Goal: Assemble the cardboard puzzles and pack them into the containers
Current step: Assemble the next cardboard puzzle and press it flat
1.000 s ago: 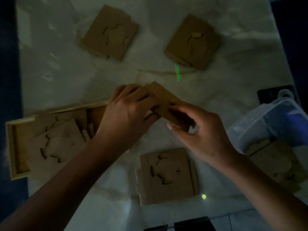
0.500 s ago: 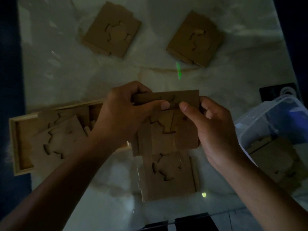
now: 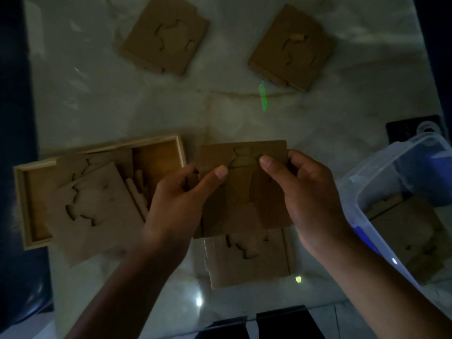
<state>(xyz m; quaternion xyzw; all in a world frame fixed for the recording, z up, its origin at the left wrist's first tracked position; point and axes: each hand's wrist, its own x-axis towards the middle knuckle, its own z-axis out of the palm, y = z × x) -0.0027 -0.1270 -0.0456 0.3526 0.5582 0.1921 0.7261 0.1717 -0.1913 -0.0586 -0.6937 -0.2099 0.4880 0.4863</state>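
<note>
Above marble table (image 3: 146, 108), left hand (image 3: 181, 204), right hand (image 3: 305, 194) pinching cardboard puzzle (image 3: 244, 192), unlabelled

A pale marble table (image 3: 102, 101) with grey veining fills most of the view under dim light. A thin brownish line (image 3: 234, 94) curves across its far middle, and a small green streak of light (image 3: 264, 96) crosses that line. Two small bright spots sit near the table's front edge, one white (image 3: 199, 301) and one yellowish (image 3: 298, 279). At the right edge lies a dark flat object (image 3: 403, 129) with a whitish ring (image 3: 426, 127) on it. Dark floor (image 3: 12, 94) shows along the left side.
</note>
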